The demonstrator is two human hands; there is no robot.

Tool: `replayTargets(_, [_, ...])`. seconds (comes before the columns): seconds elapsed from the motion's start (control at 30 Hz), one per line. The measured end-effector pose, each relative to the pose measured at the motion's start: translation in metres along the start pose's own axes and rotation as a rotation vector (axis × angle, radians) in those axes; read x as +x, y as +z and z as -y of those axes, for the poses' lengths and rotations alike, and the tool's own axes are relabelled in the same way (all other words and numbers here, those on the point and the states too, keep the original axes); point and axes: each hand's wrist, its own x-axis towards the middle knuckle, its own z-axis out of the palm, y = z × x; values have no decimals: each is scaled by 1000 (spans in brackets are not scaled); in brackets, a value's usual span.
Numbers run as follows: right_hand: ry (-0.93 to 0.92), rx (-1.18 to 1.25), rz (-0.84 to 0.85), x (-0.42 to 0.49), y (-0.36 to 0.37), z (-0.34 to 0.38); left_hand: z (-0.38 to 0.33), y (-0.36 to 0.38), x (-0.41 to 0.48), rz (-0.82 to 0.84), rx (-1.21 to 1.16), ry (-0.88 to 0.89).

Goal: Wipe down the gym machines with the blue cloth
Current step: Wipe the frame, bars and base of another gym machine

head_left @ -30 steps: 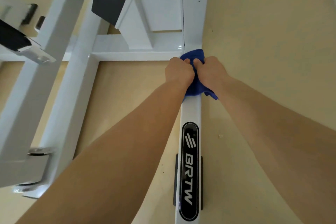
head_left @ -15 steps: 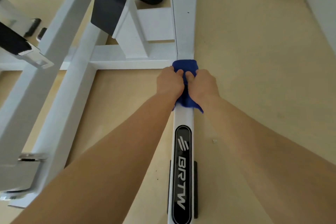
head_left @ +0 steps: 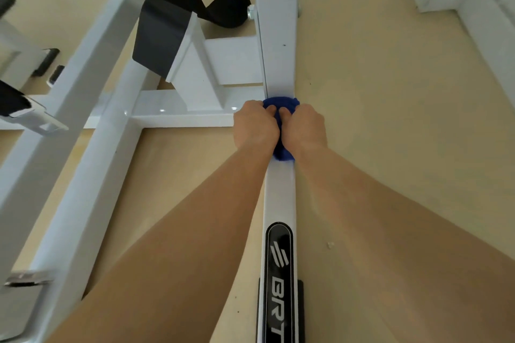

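The blue cloth (head_left: 281,106) is wrapped over a white floor bar (head_left: 279,195) of the gym machine, just before the bar meets a cross beam (head_left: 178,117). My left hand (head_left: 255,127) and my right hand (head_left: 305,127) grip the cloth side by side, fingers curled down round it and the bar. Blue shows ahead of the knuckles and behind the wrists; the rest of the cloth is hidden under the hands. A black oval brand badge (head_left: 279,273) sits on the bar nearer to me.
White frame tubes (head_left: 92,175) run along the left with a black pad (head_left: 164,36) above them. A black roller (head_left: 230,8) lies behind the upright post (head_left: 277,22). Beige floor (head_left: 390,120) spreads to the right, up to a white wall base (head_left: 473,8).
Both hands have stayed clamped on the cloth near the joint with the cross beam. The view has tilted up a little, showing more of the post and roller.
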Motion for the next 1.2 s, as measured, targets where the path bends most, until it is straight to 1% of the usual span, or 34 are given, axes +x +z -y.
replayTargets(0.1, [23, -19, -15, 1, 0, 1, -1, -3, 2, -6, 46, -17])
replayTargets(0.23, [42, -19, -4, -1, -4, 5, -6, -14, 2, 49, 90, -19])
replayTargets(0.4, [-14, -62, 55, -29, -10, -6, 8, -24, -28, 157, 53, 66])
replayTargets(0.47, [-45, -75, 90, -50, -14, -15, 21, -27, -49, 187, 42, 72])
replayTargets(0.57, [-64, -78, 122, -82, -20, -30, 37, -31, -80, 193, 83, 96])
replayTargets(0.67, [-41, -147, 136, -103, -27, -38, 44, -42, -97, 207, 143, 137])
replayTargets(0.73, [-32, -122, 115, -104, -39, -29, 37, -54, -97, 200, 113, 158])
replayTargets(0.8, [-42, 26, 70, -96, -56, -9, 19, -69, -91, 145, 23, 188])
replayTargets(0.87, [-90, 184, 17, -88, -77, 20, -10, -86, -84, 57, -68, 231])
replayTargets(0.97, [-215, 340, -149, -81, -111, 75, -62, -115, -76, -130, -174, 348])
replayTargets(1.03, [-331, 402, -269, -79, -132, 111, -100, -134, -71, -259, -263, 425])
replayTargets(1.1, [-434, 415, -351, -77, -149, 146, -138, -152, -66, -371, -325, 460])
replayTargets(1.2, [-493, 427, -454, -68, -170, 195, -187, -175, -55, -485, -417, 483])
